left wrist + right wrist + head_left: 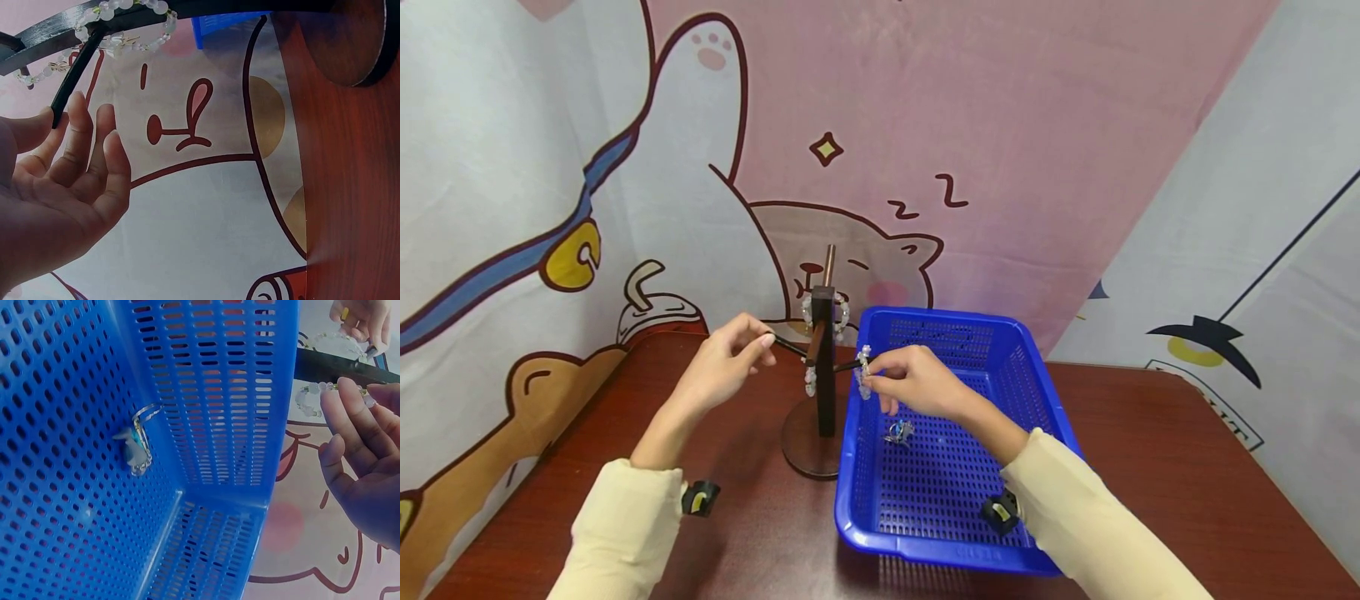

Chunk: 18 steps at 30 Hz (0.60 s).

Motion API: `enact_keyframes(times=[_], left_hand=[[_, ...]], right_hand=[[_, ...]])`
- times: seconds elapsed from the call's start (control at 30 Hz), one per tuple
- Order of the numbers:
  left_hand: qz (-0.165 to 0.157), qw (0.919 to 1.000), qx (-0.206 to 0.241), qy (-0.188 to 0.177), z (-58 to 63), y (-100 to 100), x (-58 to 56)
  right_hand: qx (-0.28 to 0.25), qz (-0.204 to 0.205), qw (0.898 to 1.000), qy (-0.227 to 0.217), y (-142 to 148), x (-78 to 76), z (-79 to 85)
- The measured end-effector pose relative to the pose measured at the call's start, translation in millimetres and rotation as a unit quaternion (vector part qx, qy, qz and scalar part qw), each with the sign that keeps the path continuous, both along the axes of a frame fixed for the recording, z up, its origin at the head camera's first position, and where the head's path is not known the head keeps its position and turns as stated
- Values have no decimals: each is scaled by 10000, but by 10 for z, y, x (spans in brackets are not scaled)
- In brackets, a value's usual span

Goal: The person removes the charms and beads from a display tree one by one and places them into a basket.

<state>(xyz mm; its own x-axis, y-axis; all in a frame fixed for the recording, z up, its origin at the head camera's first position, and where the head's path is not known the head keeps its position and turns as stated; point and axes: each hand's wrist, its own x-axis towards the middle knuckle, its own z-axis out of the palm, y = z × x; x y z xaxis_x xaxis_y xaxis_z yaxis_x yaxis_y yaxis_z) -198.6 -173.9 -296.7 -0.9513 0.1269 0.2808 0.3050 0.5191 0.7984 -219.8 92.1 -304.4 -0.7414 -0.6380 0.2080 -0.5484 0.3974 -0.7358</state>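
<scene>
Left hand (718, 367) pinches the free end of the left peg (76, 78), thumb against finger, other fingers loosely bent; looks like it's steadying the stand (825, 392). Right peg (848, 365) points at the held bracelet (865, 388), a loop of clear and whitish beads. Right hand (919, 380) has that bracelet between thumb and finger at the peg's end, beside the basket's left rim. Step in hand, as I judge it: working this bracelet at the right peg. Can't tell if the loop is round the peg or just in front of it, nor whether it's going on or coming off. Next move probably calls for lining the loop up with the peg and sliding it along, left hand holding firm so the stand doesn't swing or tip.

Rest, left to right: upper bracelets (843, 313) show on both sides of the post near the top; lower left bracelet (810, 381) hangs by the left peg. Round base (805, 442) sits on the counter (760, 542), its right edge hidden by the blue basket (955, 550). Inside lies a silvery ornament with a blue part (899, 432), details too small. Basket wall crowds the right hand's side, and a dropped bracelet could land in it.
</scene>
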Motion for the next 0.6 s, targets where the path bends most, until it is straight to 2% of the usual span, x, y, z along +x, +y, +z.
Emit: enact_keyframes(times=[0.6], left_hand=[[2, 10000, -26, 27, -7, 0, -8]], right_hand=[[-139, -101, 9999, 8, 288, -8, 65]])
